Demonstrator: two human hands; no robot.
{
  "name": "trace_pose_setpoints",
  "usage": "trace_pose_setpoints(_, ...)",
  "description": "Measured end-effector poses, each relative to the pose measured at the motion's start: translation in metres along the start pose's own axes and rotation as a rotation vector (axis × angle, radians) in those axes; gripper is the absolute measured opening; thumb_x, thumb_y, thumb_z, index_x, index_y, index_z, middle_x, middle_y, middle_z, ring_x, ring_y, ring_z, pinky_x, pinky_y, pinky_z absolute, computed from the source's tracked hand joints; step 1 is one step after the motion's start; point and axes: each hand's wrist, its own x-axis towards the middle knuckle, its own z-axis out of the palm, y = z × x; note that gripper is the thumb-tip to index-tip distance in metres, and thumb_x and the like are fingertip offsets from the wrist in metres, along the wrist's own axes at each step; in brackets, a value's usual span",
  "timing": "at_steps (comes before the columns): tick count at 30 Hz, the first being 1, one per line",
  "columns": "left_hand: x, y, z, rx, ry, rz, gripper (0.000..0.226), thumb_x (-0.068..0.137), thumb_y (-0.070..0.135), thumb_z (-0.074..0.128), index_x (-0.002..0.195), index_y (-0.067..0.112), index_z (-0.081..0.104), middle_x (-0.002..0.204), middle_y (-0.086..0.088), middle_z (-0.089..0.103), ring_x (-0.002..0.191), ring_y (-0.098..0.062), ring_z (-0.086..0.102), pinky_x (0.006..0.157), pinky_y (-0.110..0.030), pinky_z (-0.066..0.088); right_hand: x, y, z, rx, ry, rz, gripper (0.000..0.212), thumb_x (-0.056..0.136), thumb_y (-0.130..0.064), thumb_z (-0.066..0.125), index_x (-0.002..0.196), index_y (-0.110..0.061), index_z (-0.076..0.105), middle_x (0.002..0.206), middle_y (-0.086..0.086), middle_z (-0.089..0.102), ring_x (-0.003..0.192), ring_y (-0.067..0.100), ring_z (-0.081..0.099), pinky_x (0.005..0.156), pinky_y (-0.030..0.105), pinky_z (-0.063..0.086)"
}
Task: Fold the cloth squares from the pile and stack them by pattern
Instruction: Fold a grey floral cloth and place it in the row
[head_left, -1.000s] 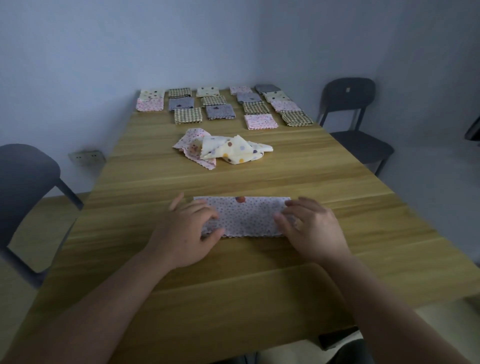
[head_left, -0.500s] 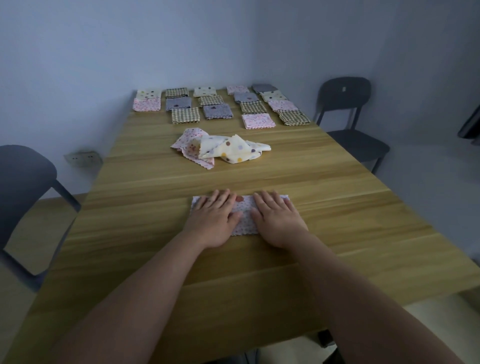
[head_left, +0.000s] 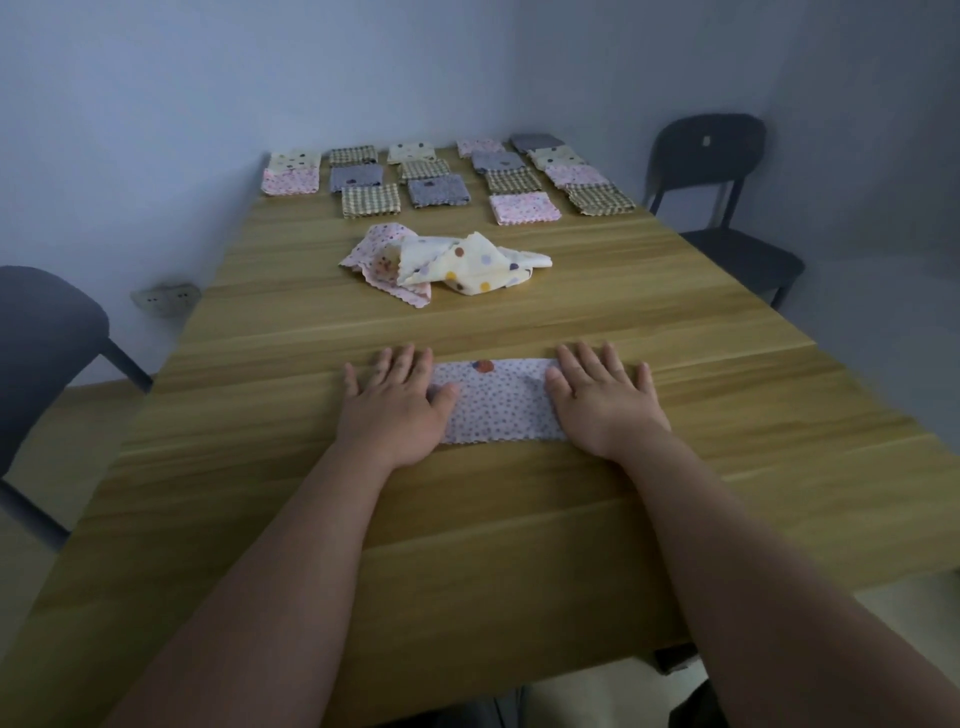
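Observation:
A lilac dotted cloth, folded into a long strip, lies flat on the wooden table in front of me. My left hand presses flat on its left end with straight fingers. My right hand presses flat on its right end the same way. Farther back sits the loose pile: a cream cloth with coloured dots on top of a pink floral one. Several folded squares in checked, grey, pink and cream patterns lie in rows at the table's far end.
A dark chair stands at the far right of the table and another chair at the left. A wall socket is low on the left wall. Bare wood lies between the strip and the pile.
Both hands were together at the middle of the strip half a second ago; they have slid apart to its two ends, flattening it. The pile and folded squares have not moved.

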Motion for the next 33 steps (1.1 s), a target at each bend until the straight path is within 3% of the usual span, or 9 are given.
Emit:
trace_pose_setpoints(3, -0.005, 0.000, -0.002, 0.030, 0.057, 0.009, 0.075, 0.099, 0.066, 0.002, 0.162, 0.026, -0.003, 0.170, 0.002, -0.006, 0.156, -0.019, -0.007, 0.123, -0.058, -0.010, 0.000, 0.005, 0.005, 0.171, 0.154, 0.048, 0.070, 0.100, -0.062, 0.005, 0.157, -0.029, 0.029, 0.168, -0.002, 0.017, 0.157, 0.026, 0.000, 0.125, 0.050, 0.002)
trace_pose_setpoints(7, -0.014, 0.016, -0.009, 0.148, 0.277, 0.116, 0.076, 0.101, 0.063, 0.003, 0.162, 0.018, -0.002, 0.170, 0.000, -0.004, 0.156, -0.019, -0.005, 0.123, -0.057, -0.011, 0.002, 0.010, 0.007, 0.260, 0.253, 0.084, 0.063, 0.105, -0.051, 0.013, 0.143, -0.021, 0.052, 0.156, 0.006, 0.042, 0.151, 0.033, 0.021, 0.123, 0.050, 0.018)
trace_pose_setpoints(10, -0.017, 0.040, -0.006, 0.097, 0.259, 0.252, 0.076, 0.101, 0.063, 0.005, 0.162, 0.017, -0.003, 0.170, 0.000, -0.005, 0.156, -0.017, -0.006, 0.125, -0.051, -0.007, 0.005, 0.013, 0.009, 0.247, 0.295, 0.082, 0.048, 0.104, -0.041, 0.027, 0.125, -0.019, 0.063, 0.141, 0.006, 0.055, 0.139, 0.033, 0.036, 0.117, 0.049, 0.028)
trace_pose_setpoints(15, -0.010, 0.048, 0.006, 0.065, 0.067, 0.311, 0.090, 0.094, 0.075, 0.003, 0.162, 0.016, -0.006, 0.170, 0.000, -0.006, 0.156, -0.015, -0.006, 0.127, -0.045, -0.001, 0.002, 0.008, -0.001, 0.305, 0.318, 0.121, 0.034, 0.098, -0.035, 0.051, 0.124, -0.019, 0.065, 0.130, 0.006, 0.062, 0.130, 0.032, 0.047, 0.110, 0.043, 0.038)
trace_pose_setpoints(20, -0.009, 0.047, 0.009, 0.084, 0.020, 0.297, 0.098, 0.089, 0.083, 0.000, 0.162, 0.018, -0.007, 0.169, 0.000, -0.008, 0.156, -0.015, -0.007, 0.127, -0.045, -0.001, 0.004, -0.004, -0.013, 0.350, 0.290, 0.161, 0.008, 0.092, -0.033, 0.058, 0.098, -0.029, 0.055, 0.110, 0.002, 0.067, 0.115, 0.030, 0.057, 0.102, 0.044, 0.046)
trace_pose_setpoints(24, -0.012, 0.049, 0.007, 0.083, 0.023, 0.286, 0.103, 0.085, 0.087, 0.001, 0.162, 0.018, -0.006, 0.169, 0.001, -0.009, 0.156, -0.015, -0.008, 0.127, -0.045, -0.002, 0.001, -0.011, -0.020, 0.491, 0.349, 0.156, 0.011, 0.091, -0.028, 0.060, 0.100, -0.022, 0.058, 0.102, 0.005, 0.066, 0.095, 0.030, 0.062, 0.083, 0.041, 0.055)
trace_pose_setpoints(28, -0.013, 0.048, 0.006, 0.093, -0.002, 0.278, 0.111, 0.076, 0.091, -0.003, 0.162, 0.019, -0.008, 0.169, 0.001, -0.012, 0.156, -0.015, -0.009, 0.126, -0.047, -0.001, -0.003, -0.010, -0.027, 0.489, 0.251, 0.304, 0.032, 0.093, -0.040, 0.061, 0.088, -0.008, 0.062, 0.085, 0.006, 0.063, 0.072, 0.024, 0.061, 0.060, 0.030, 0.045)
trace_pose_setpoints(31, -0.015, 0.049, 0.006, 0.101, -0.014, 0.264, 0.117, 0.073, 0.095, -0.003, 0.161, 0.018, -0.009, 0.169, 0.000, -0.013, 0.156, -0.017, -0.010, 0.126, -0.048, -0.002, -0.003, -0.009, -0.030, 0.481, 0.178, 0.321, 0.034, 0.093, -0.039, 0.062, 0.078, -0.009, 0.057, 0.079, 0.006, 0.060, 0.068, 0.022, 0.058, 0.054, 0.028, 0.039)
trace_pose_setpoints(33, -0.018, 0.050, 0.005, 0.099, -0.021, 0.249, 0.121, 0.071, 0.097, -0.001, 0.161, 0.017, -0.009, 0.169, -0.002, -0.012, 0.156, -0.018, -0.010, 0.126, -0.050, -0.002, 0.000, -0.012, -0.032, 0.513, 0.168, 0.290, 0.032, 0.094, -0.037, 0.059, 0.087, -0.005, 0.065, 0.086, 0.009, 0.065, 0.075, 0.026, 0.061, 0.056, 0.028, 0.040)
